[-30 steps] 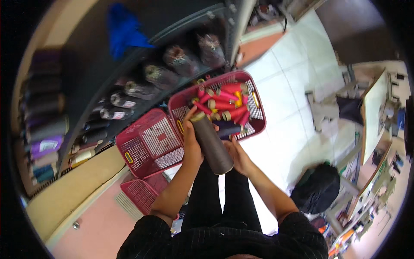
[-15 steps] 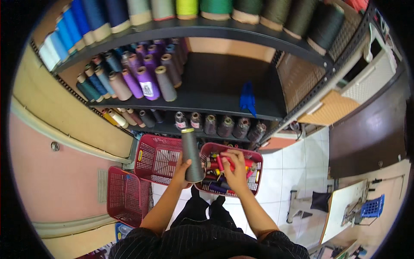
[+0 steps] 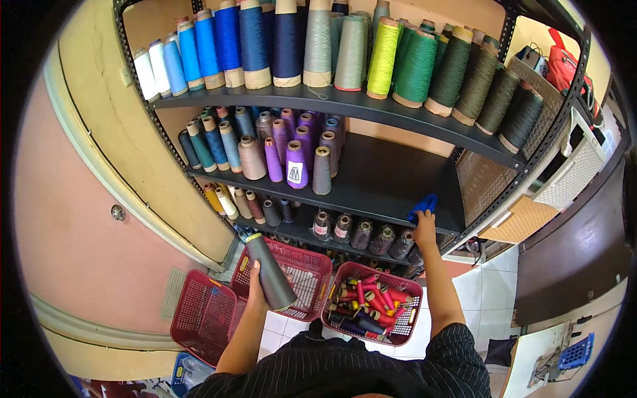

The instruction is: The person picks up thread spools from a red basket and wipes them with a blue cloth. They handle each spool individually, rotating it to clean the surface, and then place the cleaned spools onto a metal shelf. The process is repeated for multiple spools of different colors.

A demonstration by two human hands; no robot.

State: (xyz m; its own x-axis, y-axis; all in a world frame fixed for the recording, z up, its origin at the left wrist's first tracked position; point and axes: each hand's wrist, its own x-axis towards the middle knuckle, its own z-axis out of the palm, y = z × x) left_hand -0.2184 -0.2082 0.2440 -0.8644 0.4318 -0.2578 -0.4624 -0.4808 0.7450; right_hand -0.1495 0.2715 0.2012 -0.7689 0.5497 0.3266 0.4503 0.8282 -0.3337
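Observation:
A large dark grey thread cone (image 3: 271, 273) with a yellowish tip leans in my left hand (image 3: 257, 282), whose fingers are wrapped round its side. It hangs over the red plastic basket (image 3: 317, 257) on the left. My right hand (image 3: 424, 222) reaches out to the middle shelf (image 3: 371, 174) and grips a crumpled blue cloth (image 3: 422, 207) at its front edge. Below that arm stands a second red basket (image 3: 416, 306), filled with several red, pink, yellow and dark thread spools (image 3: 375, 298).
Purple, grey and blue cones (image 3: 296, 166) crowd the middle shelf's left part. Tall cones (image 3: 332, 60) line the upper shelf (image 3: 318, 99); dark wrapped cones (image 3: 381, 240) stand lower down. A third red basket (image 3: 202, 318) sits by the pink door (image 3: 86, 199). A sewing table (image 3: 534, 368) is at the lower right.
My right hand has left the spools in the basket and taken hold of the blue cloth on the shelf. My left hand has moved left with the grey cone. The view has tilted up.

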